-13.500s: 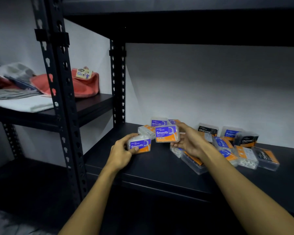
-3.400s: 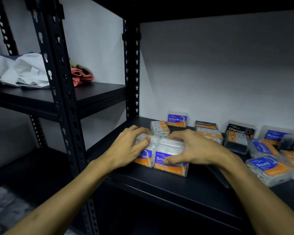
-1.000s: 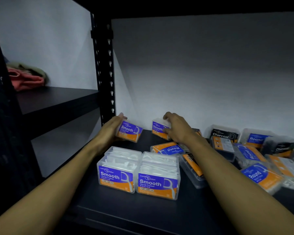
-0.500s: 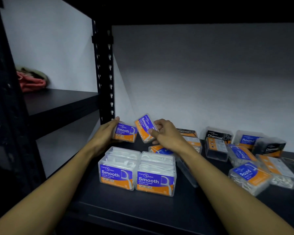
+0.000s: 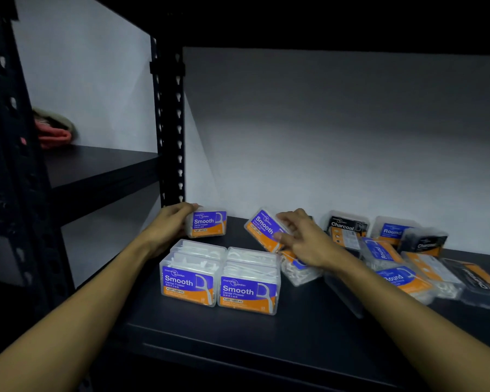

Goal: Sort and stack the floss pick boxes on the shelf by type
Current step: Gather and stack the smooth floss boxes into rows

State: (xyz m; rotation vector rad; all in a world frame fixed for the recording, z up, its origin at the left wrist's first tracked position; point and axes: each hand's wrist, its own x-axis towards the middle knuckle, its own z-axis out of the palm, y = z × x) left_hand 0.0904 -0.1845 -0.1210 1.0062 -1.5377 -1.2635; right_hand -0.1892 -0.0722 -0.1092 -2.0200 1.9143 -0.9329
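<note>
We are gripping one Smooth box in the left hand and another, tilted, in the right hand, levelling each before stacking squarely on the front Smooth pair.

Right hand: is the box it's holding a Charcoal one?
No, the right hand pinches a tilted purple-and-orange box labelled Smooth; the Charcoal box stands untouched behind it.
</note>
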